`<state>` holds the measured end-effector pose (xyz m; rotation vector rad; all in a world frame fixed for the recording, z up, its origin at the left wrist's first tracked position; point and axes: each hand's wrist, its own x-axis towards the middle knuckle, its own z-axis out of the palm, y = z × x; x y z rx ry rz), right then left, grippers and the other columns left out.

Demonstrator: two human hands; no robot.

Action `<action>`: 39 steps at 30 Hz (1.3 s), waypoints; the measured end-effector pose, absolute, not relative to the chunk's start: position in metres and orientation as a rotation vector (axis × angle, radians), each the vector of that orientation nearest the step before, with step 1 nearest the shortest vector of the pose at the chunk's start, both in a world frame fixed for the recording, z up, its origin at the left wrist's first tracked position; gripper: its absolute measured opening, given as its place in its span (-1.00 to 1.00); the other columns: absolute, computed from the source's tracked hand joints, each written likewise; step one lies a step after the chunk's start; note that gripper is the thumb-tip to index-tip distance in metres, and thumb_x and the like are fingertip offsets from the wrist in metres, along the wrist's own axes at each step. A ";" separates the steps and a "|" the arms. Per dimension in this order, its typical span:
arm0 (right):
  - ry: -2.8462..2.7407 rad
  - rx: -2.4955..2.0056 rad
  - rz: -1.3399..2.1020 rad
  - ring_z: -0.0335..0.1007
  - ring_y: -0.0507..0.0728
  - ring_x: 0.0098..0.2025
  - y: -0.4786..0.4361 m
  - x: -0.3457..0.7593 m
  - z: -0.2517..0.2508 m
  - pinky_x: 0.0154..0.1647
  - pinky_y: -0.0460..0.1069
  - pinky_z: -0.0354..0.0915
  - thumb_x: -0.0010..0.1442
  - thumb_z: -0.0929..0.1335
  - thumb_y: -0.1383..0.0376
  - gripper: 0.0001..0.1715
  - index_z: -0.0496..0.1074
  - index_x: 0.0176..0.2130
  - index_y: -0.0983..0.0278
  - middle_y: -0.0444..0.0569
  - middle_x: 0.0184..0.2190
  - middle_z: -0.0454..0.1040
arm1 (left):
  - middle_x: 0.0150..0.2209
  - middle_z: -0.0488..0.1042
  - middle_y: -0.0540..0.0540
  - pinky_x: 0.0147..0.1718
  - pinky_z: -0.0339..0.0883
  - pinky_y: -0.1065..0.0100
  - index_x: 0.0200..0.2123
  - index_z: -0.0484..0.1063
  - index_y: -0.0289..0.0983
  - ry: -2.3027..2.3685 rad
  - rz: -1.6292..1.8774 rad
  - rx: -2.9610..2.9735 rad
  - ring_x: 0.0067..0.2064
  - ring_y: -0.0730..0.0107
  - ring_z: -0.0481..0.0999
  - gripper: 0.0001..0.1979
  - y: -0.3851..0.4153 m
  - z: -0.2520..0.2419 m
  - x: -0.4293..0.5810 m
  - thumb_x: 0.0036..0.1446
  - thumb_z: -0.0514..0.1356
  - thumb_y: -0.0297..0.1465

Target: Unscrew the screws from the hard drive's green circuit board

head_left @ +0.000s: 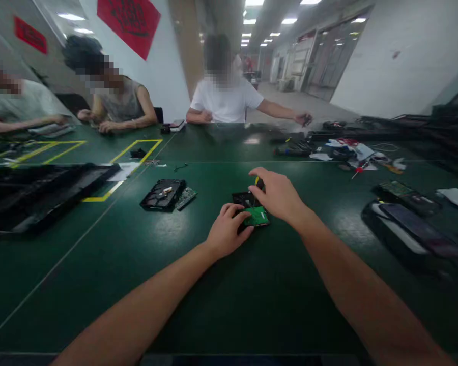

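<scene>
In front of me on the green table lies a small black case with a green circuit board (258,216) on its near side. My left hand (227,233) grips the left edge of that board, fingers over the top and thumb at the near side. Over the far right part of it, my right hand (278,195) holds a screwdriver (258,182) with a black and yellow handle. Its thin shaft points down to the board; the tip's exact contact is too small to tell. Part of the black case (241,198) shows beyond my left fingers.
Left of my hands sit a black open case (163,194) and a loose circuit board (186,198). Long black panels (49,193) lie far left. On the right are a phone (416,226), a black device (406,195) and mixed scraps (361,152). Three people sit across the table.
</scene>
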<state>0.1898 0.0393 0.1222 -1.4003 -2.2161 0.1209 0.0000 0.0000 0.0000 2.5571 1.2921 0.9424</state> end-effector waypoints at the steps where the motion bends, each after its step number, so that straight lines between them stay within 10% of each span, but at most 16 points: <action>1: -2.221 -1.383 0.184 0.53 0.22 -0.14 0.040 0.190 0.123 -0.09 0.06 0.32 0.33 0.38 0.35 -0.56 0.45 0.18 0.21 0.03 -0.09 0.62 | 0.14 0.45 -0.27 0.23 0.42 -0.13 0.14 0.54 -0.24 1.295 0.943 2.554 0.25 -0.09 0.33 -0.63 0.001 0.000 0.000 0.32 0.31 -0.24; 23: -2.131 -1.594 -0.160 0.59 0.37 -0.09 0.038 0.183 0.124 -0.14 0.15 0.39 0.46 0.32 0.00 -0.51 0.48 0.12 0.30 0.22 -0.03 0.60 | 0.14 0.44 -0.25 0.20 0.45 -0.14 0.14 0.53 -0.19 1.277 0.963 2.557 0.25 -0.07 0.34 -0.65 0.001 0.000 -0.002 0.33 0.30 -0.24; 31: -2.146 -1.528 -0.078 0.55 0.33 0.03 0.040 0.185 0.121 0.03 0.16 0.39 0.43 0.28 0.30 -0.48 0.36 0.30 0.40 0.26 0.09 0.57 | 0.14 0.45 -0.24 0.20 0.45 -0.14 0.14 0.52 -0.18 1.289 0.947 2.554 0.25 -0.07 0.34 -0.64 0.002 -0.001 -0.002 0.33 0.31 -0.24; 39: -2.165 -1.583 -0.149 0.56 0.33 -0.10 0.038 0.186 0.126 -0.13 0.14 0.39 0.47 0.31 0.10 -0.54 0.46 0.25 0.18 0.18 -0.01 0.56 | 0.14 0.45 -0.24 0.22 0.43 -0.11 0.14 0.53 -0.20 1.289 0.953 2.558 0.24 -0.05 0.34 -0.65 0.001 0.000 -0.001 0.34 0.30 -0.24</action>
